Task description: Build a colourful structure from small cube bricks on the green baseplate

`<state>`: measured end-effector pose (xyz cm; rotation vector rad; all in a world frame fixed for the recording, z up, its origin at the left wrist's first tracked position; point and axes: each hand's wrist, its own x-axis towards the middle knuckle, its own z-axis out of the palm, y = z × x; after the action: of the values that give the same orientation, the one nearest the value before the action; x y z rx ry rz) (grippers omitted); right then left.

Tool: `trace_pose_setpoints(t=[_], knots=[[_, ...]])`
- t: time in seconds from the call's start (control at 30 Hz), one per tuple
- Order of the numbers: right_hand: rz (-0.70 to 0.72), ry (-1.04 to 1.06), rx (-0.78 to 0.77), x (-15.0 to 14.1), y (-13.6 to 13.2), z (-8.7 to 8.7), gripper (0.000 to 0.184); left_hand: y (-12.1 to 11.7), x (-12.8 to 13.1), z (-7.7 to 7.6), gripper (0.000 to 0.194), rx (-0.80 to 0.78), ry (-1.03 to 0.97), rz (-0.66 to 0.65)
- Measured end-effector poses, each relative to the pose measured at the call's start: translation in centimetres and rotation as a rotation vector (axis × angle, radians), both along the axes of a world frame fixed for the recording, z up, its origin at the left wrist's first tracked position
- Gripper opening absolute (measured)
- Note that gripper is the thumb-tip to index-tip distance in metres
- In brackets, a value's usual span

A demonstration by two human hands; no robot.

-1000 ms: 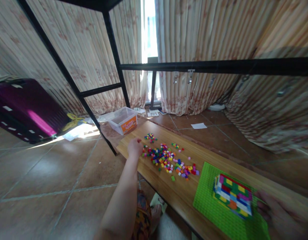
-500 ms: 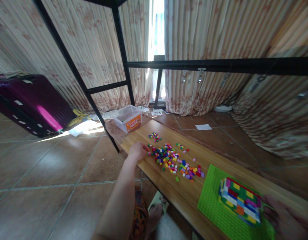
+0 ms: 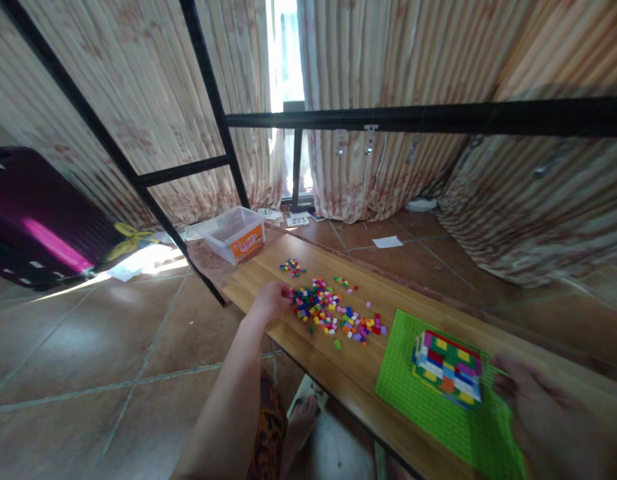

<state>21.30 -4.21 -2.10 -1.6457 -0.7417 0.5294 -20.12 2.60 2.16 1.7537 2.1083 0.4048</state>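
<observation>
Small colourful building bricks (image 3: 315, 300) lie in a loose pile on the wooden table (image 3: 333, 370). At the pile's left edge is my left hand (image 3: 272, 301), its fingers bent together at the bricks; what is between the fingertips is too small to make out. A green studded baseplate (image 3: 403, 373) lies on the right part of the table. On it stands a block built of many-coloured bricks (image 3: 448, 367). My right hand (image 3: 531, 400), somewhat blurred, has curled fingers at the baseplate's right edge, close beside the block.
A clear plastic box (image 3: 235, 233) with an orange label stands beyond the table's far left end. Black metal bars (image 3: 413, 120) run across behind the table. A purple suitcase (image 3: 43, 220) stands on the floor at left, and patterned curtains (image 3: 388, 60) hang behind.
My left hand has moved in to the brick pile from just beyond its left edge. My right hand stays by the baseplate. The whole view has shifted slightly.
</observation>
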Motion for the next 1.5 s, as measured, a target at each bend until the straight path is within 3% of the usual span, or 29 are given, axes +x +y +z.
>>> trace_pose_setpoints(t=[0.03, 0.17, 0.23, 0.3, 0.37, 0.47, 0.7, 0.97, 1.17, 1.37, 1.5], knots=[[-0.077, 0.059, -0.02, -0.4, -0.1, 0.5, 0.029, 0.1, 0.9, 0.1, 0.01, 0.05, -0.069, -0.034], [-0.06, -0.061, 0.01, -3.2, -0.9, 2.5, 0.03, -0.2, 6.6, -0.1, 0.008, 0.205, -0.513, -0.24], [0.041, -0.055, 0.084, -5.4, -1.4, 3.4, 0.032, -0.9, 10.1, -0.2, 0.009, 0.213, -0.762, -0.297], [0.26, 0.001, 0.095, -7.8, -1.7, 4.0, 0.033, -1.8, 13.2, -0.4, 0.011, 0.176, -1.019, -0.347], [0.408, 0.007, 0.101, -9.7, -1.9, 4.3, 0.031, -2.6, 15.4, -0.4, 0.015, 0.14, -1.152, -0.391], [0.509, 0.07, 0.133, -11.2, -1.7, 4.3, 0.03, -3.6, 17.0, -0.1, 0.022, 0.111, -1.23, -0.432], [0.489, 0.195, 0.145, -11.2, -1.2, 4.1, 0.029, -3.8, 17.1, 0.6, 0.023, 0.043, -1.243, -0.496], [0.581, 0.21, 0.105, -10.9, -1.5, 3.7, 0.028, -3.8, 16.8, 0.6, 0.019, -0.1, -1.279, -0.511], [0.552, 0.3, 0.119, -9.8, -1.6, 4.0, 0.029, -3.1, 16.4, 0.5, 0.017, -0.053, -1.201, -0.52], [0.143, -0.122, 0.131, -2.8, -1.7, 4.2, 0.024, -2.0, 15.6, -0.7, 0.01, 0.144, -0.775, -0.508], [0.209, -0.337, 0.083, -0.8, -2.1, 3.5, 0.022, -2.5, 16.1, -1.0, 0.011, 0.117, -0.613, -0.548]])
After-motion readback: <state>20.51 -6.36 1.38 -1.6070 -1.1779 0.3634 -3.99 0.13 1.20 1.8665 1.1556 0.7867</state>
